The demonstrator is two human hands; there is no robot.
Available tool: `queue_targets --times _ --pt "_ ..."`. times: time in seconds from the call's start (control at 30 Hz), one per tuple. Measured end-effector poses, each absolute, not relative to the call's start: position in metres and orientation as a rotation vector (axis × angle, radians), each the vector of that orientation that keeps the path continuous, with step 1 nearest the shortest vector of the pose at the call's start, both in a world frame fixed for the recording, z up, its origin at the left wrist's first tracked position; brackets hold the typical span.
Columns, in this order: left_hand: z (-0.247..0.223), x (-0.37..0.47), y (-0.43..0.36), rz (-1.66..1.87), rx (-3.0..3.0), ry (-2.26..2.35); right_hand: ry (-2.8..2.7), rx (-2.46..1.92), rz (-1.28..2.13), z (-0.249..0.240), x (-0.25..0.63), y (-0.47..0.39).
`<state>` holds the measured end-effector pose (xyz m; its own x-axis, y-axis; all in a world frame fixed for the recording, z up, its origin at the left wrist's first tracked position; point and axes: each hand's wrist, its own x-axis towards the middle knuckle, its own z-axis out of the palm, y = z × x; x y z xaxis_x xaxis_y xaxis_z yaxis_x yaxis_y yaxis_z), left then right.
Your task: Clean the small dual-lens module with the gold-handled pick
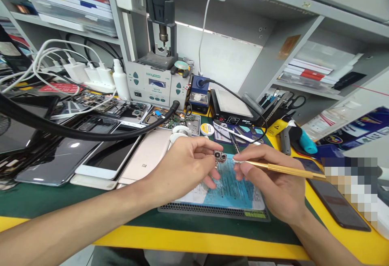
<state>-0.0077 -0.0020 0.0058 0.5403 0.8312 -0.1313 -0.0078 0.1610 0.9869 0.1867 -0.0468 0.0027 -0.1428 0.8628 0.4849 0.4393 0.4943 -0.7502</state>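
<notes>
Between the thumb and fingers of my left hand (194,160) is a small phone camera module (218,155) with two lenses facing me. My right hand (273,181) grips a slim gold-handled tool (279,169) like a pen. Its silvery tip points left toward the camera module, a short gap apart; the tip is too small to name its kind. Both hands hover over a blue and white pad (231,195), which lies on a dark perforated mat (212,210). My left hand partly covers the pad.
Several phones, including a white phone (111,152) and a gold phone (147,152), lie at left. A thick black hose (91,136) arches over them. Behind stand a hot-air station (156,84), trays of circuit boards (182,122) and a soldering stand (199,96). A black phone (338,205) lies at right.
</notes>
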Motion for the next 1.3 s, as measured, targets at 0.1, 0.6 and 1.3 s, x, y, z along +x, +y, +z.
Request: queue_targets --times 0.1,0.6,1.3 --pt "0.0061 -0.0076 -0.0020 0.709 1.280 0.815 -1.767 -1.109 0.536 0.0026 0.1868 -0.0472" --pt "0.0072 -0.0077 -0.0026 0.713 1.257 0.817 -1.801 -1.092 0.501 0.0029 0.1867 -0.0474" --pt "0.0064 -0.0079 -0.0020 0.732 1.235 0.810 -1.766 -1.118 0.516 0.0026 0.1886 -0.0477"
